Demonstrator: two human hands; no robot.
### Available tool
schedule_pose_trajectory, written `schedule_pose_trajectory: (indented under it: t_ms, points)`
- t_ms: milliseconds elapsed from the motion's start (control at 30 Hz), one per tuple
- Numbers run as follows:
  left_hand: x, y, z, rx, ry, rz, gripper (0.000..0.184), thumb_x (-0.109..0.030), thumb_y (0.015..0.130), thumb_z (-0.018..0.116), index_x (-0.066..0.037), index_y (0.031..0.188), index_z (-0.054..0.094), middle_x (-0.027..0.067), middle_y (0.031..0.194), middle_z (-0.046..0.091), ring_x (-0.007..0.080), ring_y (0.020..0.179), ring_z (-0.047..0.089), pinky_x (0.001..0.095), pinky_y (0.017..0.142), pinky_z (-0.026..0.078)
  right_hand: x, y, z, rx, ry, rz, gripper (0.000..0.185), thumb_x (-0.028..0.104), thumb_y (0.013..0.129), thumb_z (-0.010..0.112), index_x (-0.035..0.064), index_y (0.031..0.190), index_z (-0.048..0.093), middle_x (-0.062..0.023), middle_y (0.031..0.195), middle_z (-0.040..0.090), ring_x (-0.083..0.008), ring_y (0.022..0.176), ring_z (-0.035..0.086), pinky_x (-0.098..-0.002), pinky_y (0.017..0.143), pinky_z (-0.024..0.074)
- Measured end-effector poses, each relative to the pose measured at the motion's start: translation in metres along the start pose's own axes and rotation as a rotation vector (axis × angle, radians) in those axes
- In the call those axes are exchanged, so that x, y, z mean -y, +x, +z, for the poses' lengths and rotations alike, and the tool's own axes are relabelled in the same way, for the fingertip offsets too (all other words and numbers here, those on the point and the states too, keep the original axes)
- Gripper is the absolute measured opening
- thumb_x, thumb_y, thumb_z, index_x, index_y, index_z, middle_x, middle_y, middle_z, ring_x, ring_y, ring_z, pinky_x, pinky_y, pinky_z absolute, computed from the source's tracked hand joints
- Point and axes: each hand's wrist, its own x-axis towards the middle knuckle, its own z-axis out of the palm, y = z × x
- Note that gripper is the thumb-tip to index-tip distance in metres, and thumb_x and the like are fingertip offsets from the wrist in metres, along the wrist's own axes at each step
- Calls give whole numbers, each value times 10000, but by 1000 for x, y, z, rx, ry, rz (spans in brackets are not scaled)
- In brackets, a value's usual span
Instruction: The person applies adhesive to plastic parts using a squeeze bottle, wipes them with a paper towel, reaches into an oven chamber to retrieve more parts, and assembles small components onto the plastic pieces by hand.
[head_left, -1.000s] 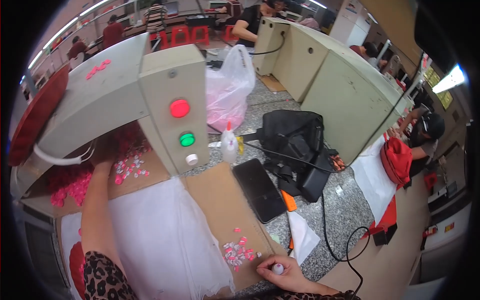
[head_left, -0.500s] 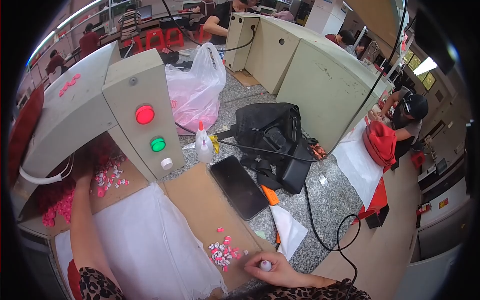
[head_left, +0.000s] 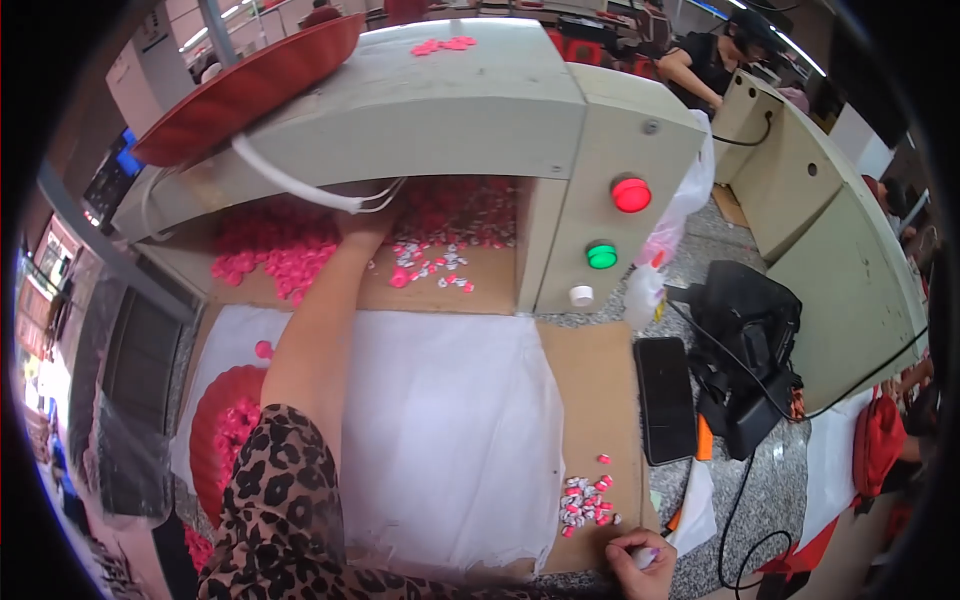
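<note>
My left hand (head_left: 365,212) reaches inside the opening of the grey machine (head_left: 430,110), its fingers hidden in shadow among the pink pieces. A heap of pink pieces (head_left: 285,245) lies to its left, and pink-and-white pieces (head_left: 430,265) lie to its right on cardboard. At the lower right, my right hand (head_left: 638,562) is closed round a small white bottle (head_left: 646,556). Just above that hand, a small pile of pink-and-white pieces (head_left: 586,503) rests on the cardboard (head_left: 600,400).
A red tray (head_left: 250,85) sits on the machine; another red dish (head_left: 212,430) holds pink pieces beside my left sleeve. White cloth (head_left: 450,430) covers the middle. A phone (head_left: 665,400), black bag (head_left: 745,340) and cable lie right. A person (head_left: 710,60) is behind.
The view has swung left, so the machine opening and the red dish show more fully. My left hand is still inside the machine, and my right hand still holds the bottle.
</note>
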Motion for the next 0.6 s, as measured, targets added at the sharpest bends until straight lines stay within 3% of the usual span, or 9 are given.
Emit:
schedule_pose_trajectory:
  t_ms: [133, 200, 233, 400, 433, 467, 500, 533, 600]
  points:
    - [64, 14, 50, -106, 224, 127, 317, -247, 722, 543, -80, 992, 544, 111, 940, 567, 299, 877, 522, 378, 810, 397, -2, 1, -1, 20, 15, -1, 30, -4, 738, 575, -5, 767, 566, -27, 737, 560, -89, 675, 488, -195, 626, 382]
    - [74, 22, 49, -417, 153, 250, 354, -223, 768, 512, -27, 1058, 458, 112, 1046, 504, 260, 893, 512, 372, 778, 412, -4, 1, -1, 18, -17, 0, 43, 1, 741, 576, -3, 782, 561, -31, 742, 562, -92, 685, 494, -198, 639, 389]
    - [73, 19, 43, -413, 157, 249, 354, -223, 768, 512, -27, 1058, 458, 112, 1046, 504, 260, 893, 512, 372, 778, 412, -5, 0, -1, 23, -16, 3, 43, 1, 741, 576, -3, 782, 561, -31, 742, 562, -92, 685, 494, -198, 639, 389]
    - [12, 4, -43, -116, -1493, -872, 297, -175, 794, 511, -49, 1058, 460, 68, 993, 509, 181, 904, 490, 320, 780, 406, -3, -1, -1, 17, 22, 27, 49, 7, 751, 569, 9, 800, 570, -41, 786, 578, -103, 714, 514, -202, 673, 404]
    - [-7, -4, -67, 15, -1248, -721, 309, -154, 784, 540, -55, 1062, 450, 43, 977, 497, 131, 876, 476, 276, 739, 406, -4, -1, 0, 16, 19, 33, 49, 7, 751, 569, 9, 800, 570, -41, 786, 578, -103, 714, 514, -202, 673, 404]
    - [-7, -10, -61, -25, -1060, -520, 237, -119, 753, 564, -44, 969, 504, 18, 899, 526, 100, 776, 488, 262, 647, 415, -5, 0, 1, 2, 38, 47, 41, 4, 731, 590, 5, 766, 569, -33, 729, 563, -78, 638, 498, -184, 587, 383]
    - [-16, -15, -80, 309, -1005, -685, 202, -124, 740, 572, -47, 922, 532, 12, 845, 536, 90, 736, 482, 252, 631, 413, -6, -1, 2, -12, 56, 65, 48, 2, 711, 612, 2, 732, 569, -25, 671, 547, -54, 562, 482, -167, 502, 363]
    - [-25, -23, -104, 640, -927, -841, 168, -128, 728, 581, -50, 876, 560, 6, 790, 546, 79, 696, 477, 242, 616, 411, -4, -1, 3, -10, 50, 75, 48, 2, 711, 612, 2, 732, 569, -25, 671, 547, -54, 562, 482, -167, 502, 363]
    - [-63, -54, -144, 705, -947, -599, 134, -122, 694, 602, -54, 810, 591, -1, 708, 548, 74, 667, 479, 233, 600, 418, 0, -3, 4, -11, 154, 37, 43, 8, 716, 616, 5, 727, 574, 8, 672, 541, -33, 593, 457, -158, 525, 354]
